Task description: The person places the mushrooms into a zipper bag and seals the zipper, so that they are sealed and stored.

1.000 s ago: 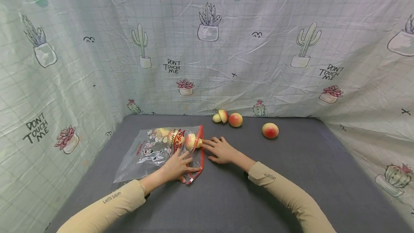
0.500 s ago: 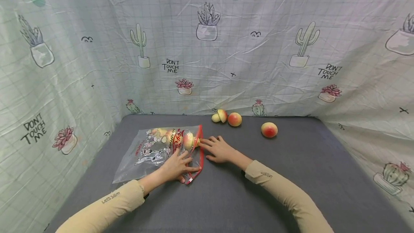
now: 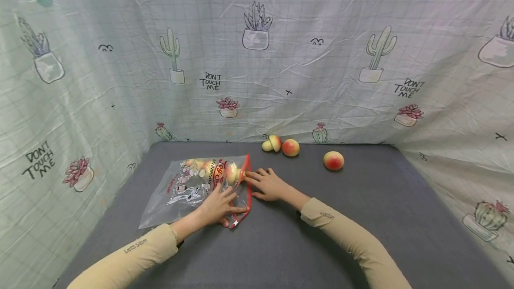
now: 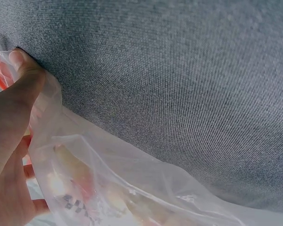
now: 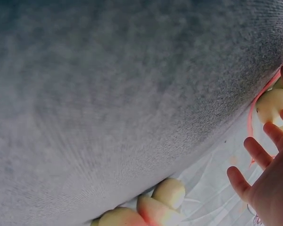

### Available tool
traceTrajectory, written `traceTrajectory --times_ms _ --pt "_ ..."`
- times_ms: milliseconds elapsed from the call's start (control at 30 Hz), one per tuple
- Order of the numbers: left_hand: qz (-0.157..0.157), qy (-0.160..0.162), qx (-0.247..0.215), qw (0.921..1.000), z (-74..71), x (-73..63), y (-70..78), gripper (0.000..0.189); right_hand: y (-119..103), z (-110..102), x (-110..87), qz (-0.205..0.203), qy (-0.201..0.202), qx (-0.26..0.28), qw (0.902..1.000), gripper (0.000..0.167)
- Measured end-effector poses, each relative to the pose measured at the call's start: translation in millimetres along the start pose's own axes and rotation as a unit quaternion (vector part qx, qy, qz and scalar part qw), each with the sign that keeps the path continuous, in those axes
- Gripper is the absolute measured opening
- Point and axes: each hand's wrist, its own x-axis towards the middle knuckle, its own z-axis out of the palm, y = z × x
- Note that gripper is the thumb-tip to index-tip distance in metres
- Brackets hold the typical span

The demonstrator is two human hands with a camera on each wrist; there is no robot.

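A clear zip bag point(image 3: 160, 206) with a red-edged mouth lies flat on the grey tabletop, its mouth facing right. My left hand point(image 3: 215, 206) holds the bag near its mouth, thumb and fingers on the film by the red edge; the film shows under the thumb point(image 4: 24, 66) in the left wrist view. At the mouth, a yellow-and-red toy mushroom point(image 3: 231, 173) lies inside, stem toward the right. My right hand point(image 3: 273, 185) touches that stem with outstretched fingertips, the other fingers spread. Further toy pieces point(image 3: 201, 166) lie deeper in the bag, partly hidden by its print.
Another toy mushroom point(image 3: 271, 143) lies at the back of the table, beside a round red-and-yellow piece point(image 3: 291, 147). A similar round piece point(image 3: 333, 160) lies farther right. A patterned cloth point(image 3: 293, 57) hangs behind the table and along both sides.
My right hand has shifted slightly left, and the mushroom at the mouth has slid a little deeper into the bag. My left hand keeps its place on the bag.
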Motion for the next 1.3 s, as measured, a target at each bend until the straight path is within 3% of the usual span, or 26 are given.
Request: traceTrajectory --times_ms 233,533,833,1300 --pt "-0.001 -0.006 -0.006 1.0 -0.6 0.6 0.1 0.07 -2.6 -0.9 3.2 0.009 -0.011 -0.007 0.9999 0.059" --pt "-0.004 0.014 0.001 0.9999 2.4 -0.4 -0.6 0.07 -4.0 -0.6 6.4 0.015 -0.015 -0.023 0.9995 0.059" --pt "-0.005 -0.001 -0.012 0.9999 1.9 -0.1 1.7 0.07 -4.9 2.9 5.2 0.016 -0.013 -0.028 0.9994 0.059" --pt "-0.005 0.004 -0.018 0.9998 0.4 -0.4 2.2 0.069 -4.0 4.0 5.3 0.026 -0.029 -0.027 0.9989 0.06"
